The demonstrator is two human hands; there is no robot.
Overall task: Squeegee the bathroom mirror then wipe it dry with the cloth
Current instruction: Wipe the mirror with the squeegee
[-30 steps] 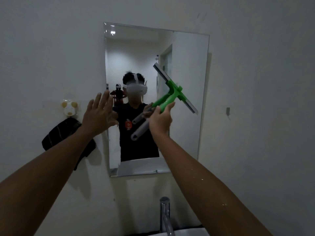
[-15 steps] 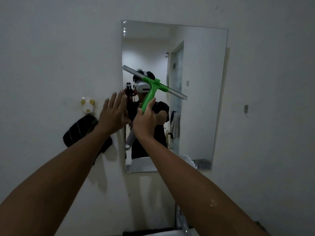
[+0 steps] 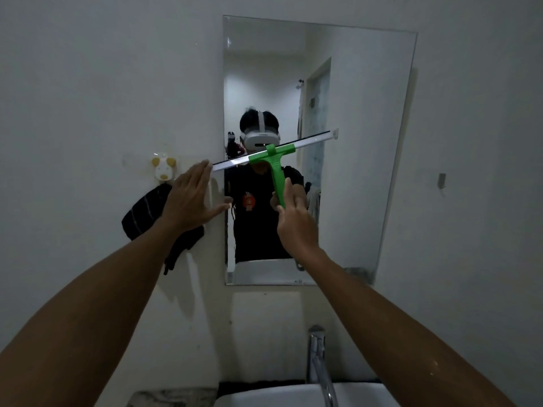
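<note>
right hand [image 3: 296,227] pinches the green squeegee [image 3: 274,160] handle before the mirror [image 3: 367,142]; left hand [image 3: 191,201], fingers spread, steadies the blade's end. level the blade, press evenly, pull downward.

A frameless rectangular mirror [image 3: 352,142] is mounted upright on the pale wall. A green-handled squeegee [image 3: 276,163] is held before it, handle pointing toward 6 o'clock, blade tilted from 8 to 2 o'clock. A dark striped cloth [image 3: 144,214] is hung at the mirror's 9 o'clock.

Green squeegee [image 3: 274,168]; dk cloth [image 3: 147,212] w/ pale stripes.
</note>
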